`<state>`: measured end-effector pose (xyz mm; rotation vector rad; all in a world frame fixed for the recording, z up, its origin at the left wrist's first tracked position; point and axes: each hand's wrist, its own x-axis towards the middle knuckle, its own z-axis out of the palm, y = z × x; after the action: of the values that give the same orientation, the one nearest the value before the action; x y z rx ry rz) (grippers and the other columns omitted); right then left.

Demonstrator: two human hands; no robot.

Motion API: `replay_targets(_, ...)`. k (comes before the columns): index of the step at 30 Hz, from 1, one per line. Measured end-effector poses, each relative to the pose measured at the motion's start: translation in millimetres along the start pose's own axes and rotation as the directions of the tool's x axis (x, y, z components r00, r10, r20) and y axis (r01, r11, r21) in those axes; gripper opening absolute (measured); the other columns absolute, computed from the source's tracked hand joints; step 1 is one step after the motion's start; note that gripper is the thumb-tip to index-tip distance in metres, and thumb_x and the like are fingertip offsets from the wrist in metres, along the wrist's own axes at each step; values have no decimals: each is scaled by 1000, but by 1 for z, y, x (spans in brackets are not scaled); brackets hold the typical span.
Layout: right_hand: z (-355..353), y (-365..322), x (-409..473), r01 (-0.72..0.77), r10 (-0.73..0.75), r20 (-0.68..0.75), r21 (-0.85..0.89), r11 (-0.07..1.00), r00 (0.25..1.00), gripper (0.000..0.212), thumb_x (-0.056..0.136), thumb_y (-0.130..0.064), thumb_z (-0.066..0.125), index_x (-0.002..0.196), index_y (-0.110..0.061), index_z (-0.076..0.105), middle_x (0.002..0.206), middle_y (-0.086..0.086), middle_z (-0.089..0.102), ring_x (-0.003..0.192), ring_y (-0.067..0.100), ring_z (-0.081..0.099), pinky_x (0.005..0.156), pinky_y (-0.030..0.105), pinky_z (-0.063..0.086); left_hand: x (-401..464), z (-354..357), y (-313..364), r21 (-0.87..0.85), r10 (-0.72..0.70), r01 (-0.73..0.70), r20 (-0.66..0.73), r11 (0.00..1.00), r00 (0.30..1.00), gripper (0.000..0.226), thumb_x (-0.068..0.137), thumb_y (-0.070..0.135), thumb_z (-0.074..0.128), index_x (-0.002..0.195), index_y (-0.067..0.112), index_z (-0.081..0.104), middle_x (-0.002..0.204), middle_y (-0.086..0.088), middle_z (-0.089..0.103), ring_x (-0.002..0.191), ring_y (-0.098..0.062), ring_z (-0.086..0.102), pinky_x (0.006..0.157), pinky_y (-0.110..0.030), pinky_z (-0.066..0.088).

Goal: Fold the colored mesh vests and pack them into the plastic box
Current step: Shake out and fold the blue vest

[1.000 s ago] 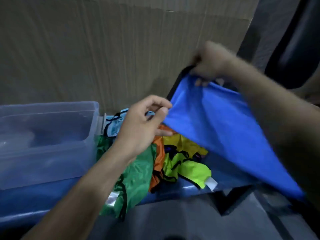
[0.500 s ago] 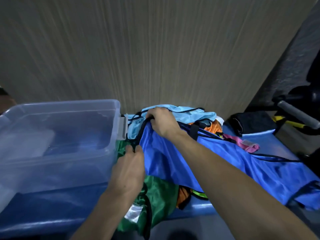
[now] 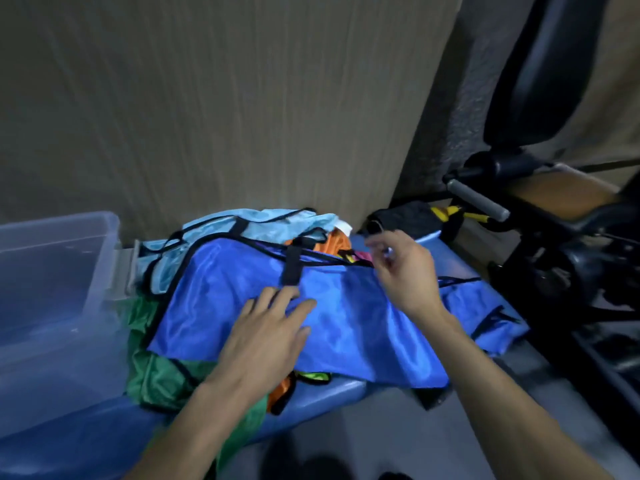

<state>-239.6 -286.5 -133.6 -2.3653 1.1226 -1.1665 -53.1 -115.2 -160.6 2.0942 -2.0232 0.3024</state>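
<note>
A blue mesh vest (image 3: 353,317) with black trim lies spread across the pile of vests on the blue bench. My left hand (image 3: 270,327) rests flat on it, fingers straight. Over the vest's upper right edge hovers my right hand (image 3: 405,271), fingers loosely curled and blurred, holding nothing that I can see. Under the blue vest lie a light blue vest (image 3: 221,233), a green vest (image 3: 156,375), an orange vest (image 3: 336,244) and a yellow-green one (image 3: 313,376). The clear plastic box (image 3: 52,306) stands at the left, beside the pile.
A cardboard sheet (image 3: 225,109) stands behind the bench. The blue bench (image 3: 460,265) continues to the right, where a black cloth (image 3: 401,216) lies. Black exercise equipment (image 3: 540,216) with a grey padded bar stands at the right.
Both hands have let go of the blue vest's left edge. The vest now lies flat on the pile; my left hand presses it and my right hand has moved to the right.
</note>
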Motion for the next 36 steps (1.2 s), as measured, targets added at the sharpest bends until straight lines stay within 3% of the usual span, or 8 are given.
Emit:
replay_targets(6,-69,121,-30,-537,518,-144,-294,791,843,31,91,-28,67,119,-14,68,119,15,64,110,42,59,89,45,50,26,19,1,-15,-24,24,-5,1000,1000,53,89,47,41,128,22,67,142,-6,55,121,-36,56,93,-49,52)
replay_targets(12,-82,177,-43,-744,792,-22,-359,564,610,53,90,-58,60,119,-14,66,128,17,59,119,45,53,95,47,47,82,15,-14,-5,-46,46,-31,999,998,63,95,53,32,144,22,55,149,-9,49,131,-36,46,105,-53,41)
replay_targets(14,-82,186,-42,-776,803,-8,-264,573,596,47,87,-60,64,101,-16,71,119,13,64,116,42,54,90,44,45,99,14,-14,56,-69,66,53,996,996,63,93,55,29,139,24,59,140,-5,57,122,-34,51,102,-51,39)
replay_targets(18,-81,190,-37,-835,835,3,2,551,551,43,81,-52,77,69,-14,61,74,2,62,93,32,57,80,42,44,110,12,2,111,-7,21,-122,994,993,33,96,40,52,117,22,71,113,0,61,99,-30,50,83,-46,37)
replay_targets(22,-84,178,-32,-733,752,-63,185,655,656,34,76,-46,79,68,-20,58,63,-7,58,71,20,57,73,40,49,124,11,37,-23,91,-97,-193,995,977,18,89,25,72,107,22,73,108,4,63,97,-28,51,81,-44,37)
replay_targets(27,-96,142,-28,-452,480,-41,272,849,877,28,89,-27,78,76,-12,59,65,-5,64,59,8,53,60,32,43,166,17,101,-401,223,-246,-103,883,969,21,95,36,58,111,29,69,100,12,65,94,-17,54,85,-37,43)
replay_targets(31,-100,126,-31,-355,365,28,321,878,930,20,90,-20,78,82,-16,60,75,-2,71,67,9,63,66,31,49,203,30,148,-744,218,-53,127,667,968,22,100,36,61,120,26,65,109,14,68,108,-7,60,95,-31,50)
replay_targets(36,-110,115,-33,-324,334,23,316,892,942,14,92,-17,76,87,-17,63,87,-7,77,89,5,72,80,29,55,224,42,168,-787,246,-69,108,614,963,18,99,42,61,90,28,69,91,10,68,92,-9,62,84,-33,51)
